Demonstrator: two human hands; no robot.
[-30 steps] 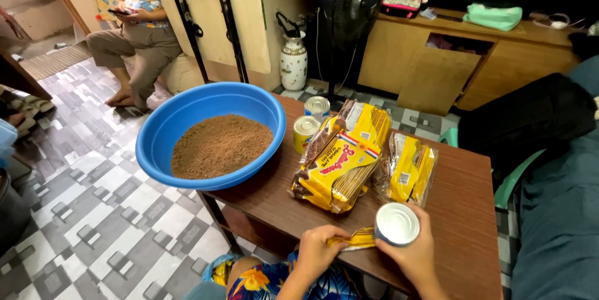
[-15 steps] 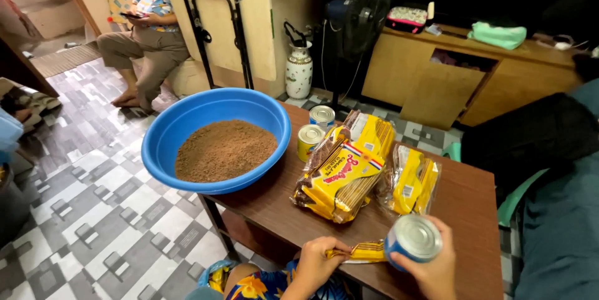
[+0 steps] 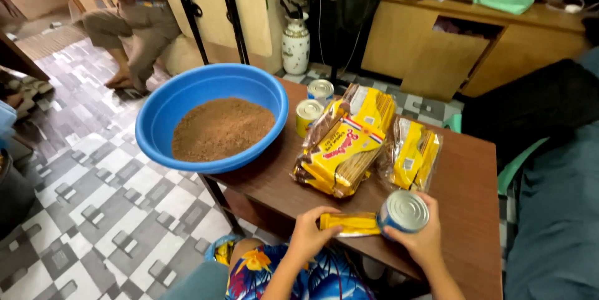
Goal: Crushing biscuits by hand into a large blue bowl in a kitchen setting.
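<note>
Since half a second ago the tin can (image 3: 404,211) has come down a little toward the near edge of the tabletop (image 3: 462,175), tilted so its silvery end faces up. The right hand (image 3: 419,237) is wrapped around the can's side, fingers closed on it. The left hand (image 3: 310,236) pinches the end of a flat yellow packet (image 3: 350,223) that lies along the tabletop edge — its other end reaches right up to the can.

Farther back a wide blue basin (image 3: 156,126) sits on the tabletop corner, overhanging the tiled floor (image 3: 93,212); it holds a low heap of brown crumbs (image 3: 222,127). Two more sealed cans (image 3: 315,103) stand just beside the basin's rim. Between them and the hands lie yellow biscuit packs (image 3: 346,147) — a large stack in clear wrap and a smaller one to its right.
</note>
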